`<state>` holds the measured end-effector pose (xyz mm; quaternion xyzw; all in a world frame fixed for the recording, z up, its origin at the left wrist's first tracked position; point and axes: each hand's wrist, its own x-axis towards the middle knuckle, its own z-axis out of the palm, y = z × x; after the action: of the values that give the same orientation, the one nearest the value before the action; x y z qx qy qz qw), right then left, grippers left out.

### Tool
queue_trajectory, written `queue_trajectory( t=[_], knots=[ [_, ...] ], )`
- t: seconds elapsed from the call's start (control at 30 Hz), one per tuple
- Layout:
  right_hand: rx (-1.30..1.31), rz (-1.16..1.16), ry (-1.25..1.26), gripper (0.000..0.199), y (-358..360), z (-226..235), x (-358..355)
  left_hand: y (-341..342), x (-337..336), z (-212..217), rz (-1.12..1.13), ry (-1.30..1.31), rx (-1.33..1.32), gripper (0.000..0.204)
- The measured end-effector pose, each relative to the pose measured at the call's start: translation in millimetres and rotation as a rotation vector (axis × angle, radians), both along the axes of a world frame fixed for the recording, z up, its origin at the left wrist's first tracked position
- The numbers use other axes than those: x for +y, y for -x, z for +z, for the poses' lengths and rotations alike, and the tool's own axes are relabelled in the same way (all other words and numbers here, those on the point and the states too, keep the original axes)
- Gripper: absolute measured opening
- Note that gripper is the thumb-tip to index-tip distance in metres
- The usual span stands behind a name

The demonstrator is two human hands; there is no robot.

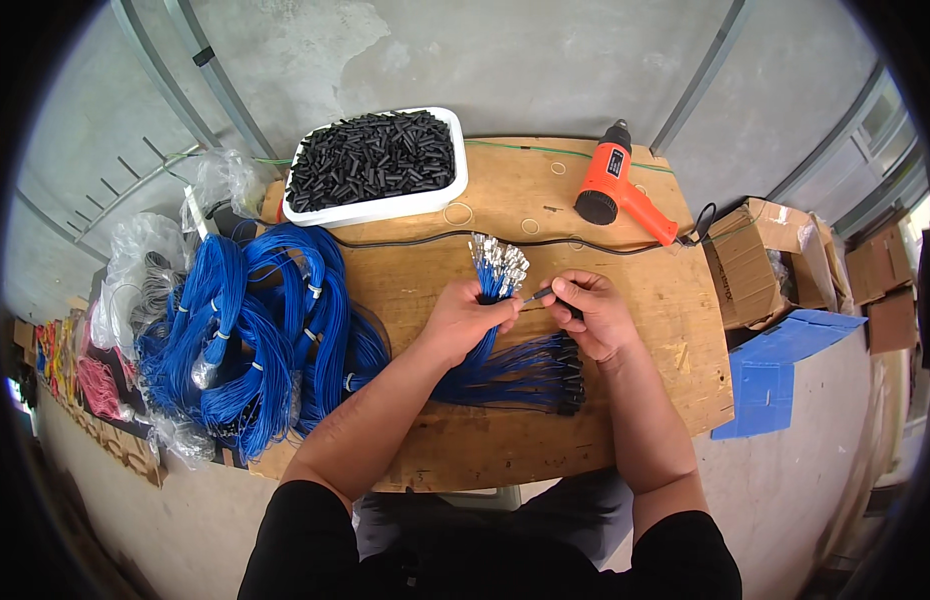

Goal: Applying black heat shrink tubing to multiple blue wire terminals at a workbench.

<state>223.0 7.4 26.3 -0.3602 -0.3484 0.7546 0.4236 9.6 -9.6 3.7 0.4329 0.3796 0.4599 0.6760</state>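
Note:
My left hand [467,322] is closed round a bundle of blue wires [490,283], whose silvery metal terminals [501,260] fan out above the fist. Just to its right, my right hand [591,312] pinches a short black sleeve [541,294] between thumb and fingertips, at the end of a wire by the left thumb. More black pieces seem to sit in the right palm, partly hidden by the fingers. Below both hands, a row of blue wires lies spread on the wooden table [645,370], with black sleeves [567,375] on their right ends.
A white tub [459,150] heaped with short black sleeves stands at the back. Large coils of blue wire [255,330] cover the left side. An orange heat gun [617,185] lies back right, its black cord [405,240] crossing the table. Cardboard boxes [750,265] stand beyond the right edge.

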Motion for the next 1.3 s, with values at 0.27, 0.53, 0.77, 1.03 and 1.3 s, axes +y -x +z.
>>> queue_trajectory(
  t=[0.27, 0.53, 0.77, 1.03, 1.3],
  knots=[
    [-0.007, 0.031, 0.022, 0.02, -2, 2, -1, -2, -1, 3, -0.012, -0.004, 0.013, 0.009],
    [0.034, 0.062, 0.06, 0.02, -4, 5, 1, -1, -1, 2, -0.018, 0.004, 0.009, 0.009],
    [0.031, 0.077, 0.064, 0.02, -5, 3, 1, -1, -1, 4, -0.034, -0.01, 0.025, 0.008],
    [0.024, -0.023, 0.019, 0.018, -9, 4, 3, -3, -2, 0, -0.07, -0.032, 0.038, 0.012],
    [0.06, -0.099, -0.039, 0.018, -21, 7, 9, -4, -2, -3, -0.045, -0.071, 0.2, 0.021]
  ],
)
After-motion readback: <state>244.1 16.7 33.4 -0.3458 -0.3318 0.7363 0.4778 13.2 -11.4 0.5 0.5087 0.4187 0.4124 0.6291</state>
